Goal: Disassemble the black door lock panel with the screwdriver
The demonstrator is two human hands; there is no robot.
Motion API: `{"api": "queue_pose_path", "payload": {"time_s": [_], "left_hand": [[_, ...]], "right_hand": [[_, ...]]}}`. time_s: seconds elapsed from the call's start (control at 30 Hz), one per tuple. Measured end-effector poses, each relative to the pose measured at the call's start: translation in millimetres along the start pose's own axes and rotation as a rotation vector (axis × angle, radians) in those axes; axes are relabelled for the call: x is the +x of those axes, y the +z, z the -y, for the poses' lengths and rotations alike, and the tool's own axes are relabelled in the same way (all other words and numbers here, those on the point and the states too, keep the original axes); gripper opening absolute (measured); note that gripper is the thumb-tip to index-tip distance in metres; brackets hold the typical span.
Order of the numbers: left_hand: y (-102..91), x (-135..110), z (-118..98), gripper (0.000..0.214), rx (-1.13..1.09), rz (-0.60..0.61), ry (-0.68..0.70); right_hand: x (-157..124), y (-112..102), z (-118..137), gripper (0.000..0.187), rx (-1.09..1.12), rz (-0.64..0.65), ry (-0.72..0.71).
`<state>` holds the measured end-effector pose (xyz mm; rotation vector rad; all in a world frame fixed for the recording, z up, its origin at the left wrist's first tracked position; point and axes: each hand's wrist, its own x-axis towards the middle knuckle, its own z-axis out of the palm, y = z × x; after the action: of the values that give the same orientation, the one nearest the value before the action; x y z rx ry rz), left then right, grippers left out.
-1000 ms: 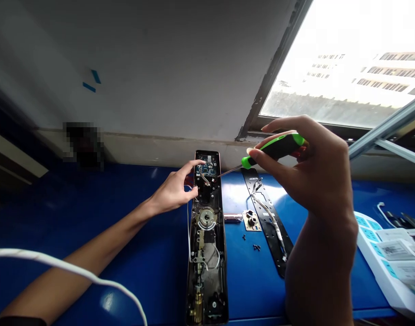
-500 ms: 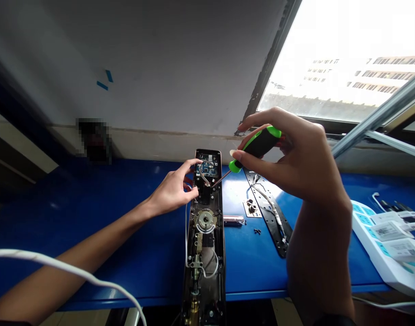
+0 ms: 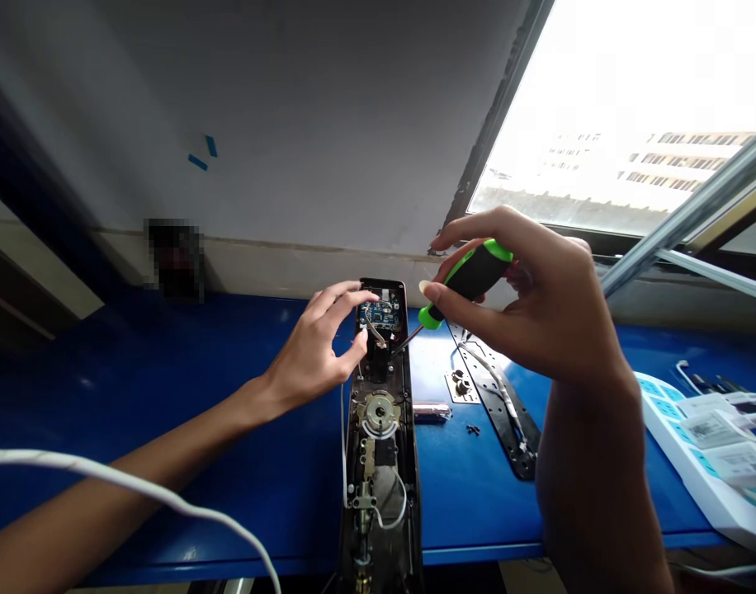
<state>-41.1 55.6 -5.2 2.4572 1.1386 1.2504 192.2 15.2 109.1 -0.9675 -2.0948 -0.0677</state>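
Note:
A long black lock housing [image 3: 413, 462] lies open with its inner parts showing, reaching over the table's front edge. At its far end sits a blue circuit board [image 3: 387, 318] with thin wires. My left hand [image 3: 319, 342] is at the housing's left side, fingers and thumb apart; the fingertips reach over the board and the thumb is near the wires. In my right hand [image 3: 526, 289] is a black and green screwdriver [image 3: 477, 271], held tilted by its handle. Its shaft slants down left into the housing, just below the board. Whether the tip touches a screw is too small to tell.
To the right lie a perforated black plate [image 3: 500, 404] with a cable, a small metal plate [image 3: 461, 385], a shiny wrapped cylinder [image 3: 432, 412] and several screws [image 3: 473, 430]. A white power strip [image 3: 687, 445] with plugs is farther right. A white cable [image 3: 167, 488] crosses the lower left.
My left fingers have spread and moved onto the board, with the thumb now higher beside the wires. The screwdriver stays in my right hand, its tip slightly lower along the housing. The camera view has shifted slightly.

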Motion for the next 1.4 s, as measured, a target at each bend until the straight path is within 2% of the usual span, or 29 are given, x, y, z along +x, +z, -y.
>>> {"api": "queue_pose_path", "payload": {"time_s": [0.1,0.23,0.37,0.63,0.83,1.23,1.4], "left_hand": [[-0.7,1,-4,0.025,-0.026,0.043,0.197],[8.4,-3,-3,0.033,-0.024,0.174,0.299],[13.9,-5,0,0.035,-0.016,0.21,0.292],[9.8,-3,-1,0.033,0.002,0.235,0.286],[11.2,-4,1,0.034,-0.018,0.249,0.288],[13.8,-4,1,0.033,-0.029,0.239,0.301],[13.3,-4,1,0.033,-0.018,0.247,0.306]], "right_hand": [[-1,2,1,0.025,-0.01,0.027,-0.015],[-1,4,1,0.023,-0.004,0.069,-0.045],[-1,7,-1,0.022,-0.001,0.092,-0.05],[1,12,-7,0.022,0.009,0.111,-0.07],[1,8,-5,0.03,0.047,0.179,-0.109],[-2,12,-6,0.025,0.002,0.112,-0.083],[-3,16,-1,0.018,-0.11,0.015,-0.033]]}}
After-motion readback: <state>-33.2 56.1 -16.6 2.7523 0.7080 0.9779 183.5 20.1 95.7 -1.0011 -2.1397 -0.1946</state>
